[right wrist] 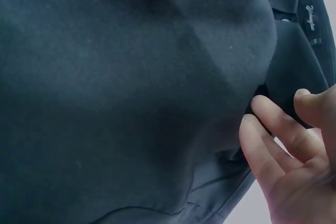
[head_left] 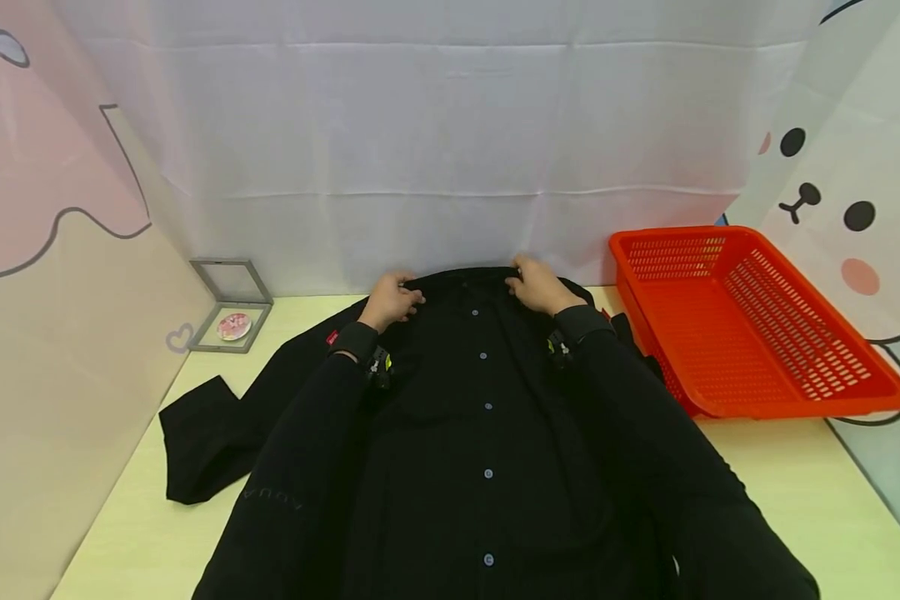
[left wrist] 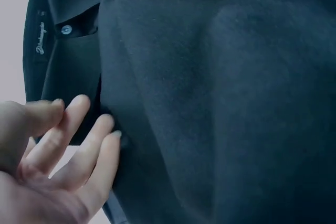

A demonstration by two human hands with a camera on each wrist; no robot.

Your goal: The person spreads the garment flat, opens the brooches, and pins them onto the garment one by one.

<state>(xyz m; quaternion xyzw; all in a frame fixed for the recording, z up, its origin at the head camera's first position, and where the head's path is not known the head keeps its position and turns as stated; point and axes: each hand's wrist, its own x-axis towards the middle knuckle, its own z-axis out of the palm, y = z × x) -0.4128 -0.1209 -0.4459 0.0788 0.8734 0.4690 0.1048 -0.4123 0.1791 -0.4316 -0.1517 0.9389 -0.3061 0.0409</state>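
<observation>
A black button-up shirt (head_left: pixel 450 433) lies front up on the table, its collar at the far side by the white backdrop. My left hand (head_left: pixel 393 302) pinches the collar's left side, with the other fingers loosely bent over the cloth. On the collar's right side my right hand (head_left: pixel 542 287) grips the edge between thumb and fingers. Both wrist views show a label (left wrist: pixel 41 35) inside the collar and a small button (left wrist: pixel 66 29) below it. The shirt's left-hand sleeve (head_left: pixel 210 433) is bent outward on the table; my forearms cover parts of the shirt.
An orange-red plastic basket (head_left: pixel 787 408) stands at the right, close to the shirt's right sleeve. At the back left is a grey frame-like case (head_left: pixel 258 329) with a round pink item (head_left: pixel 234 327) in it. Printed cloth walls enclose the pale yellow table (head_left: pixel 810 483).
</observation>
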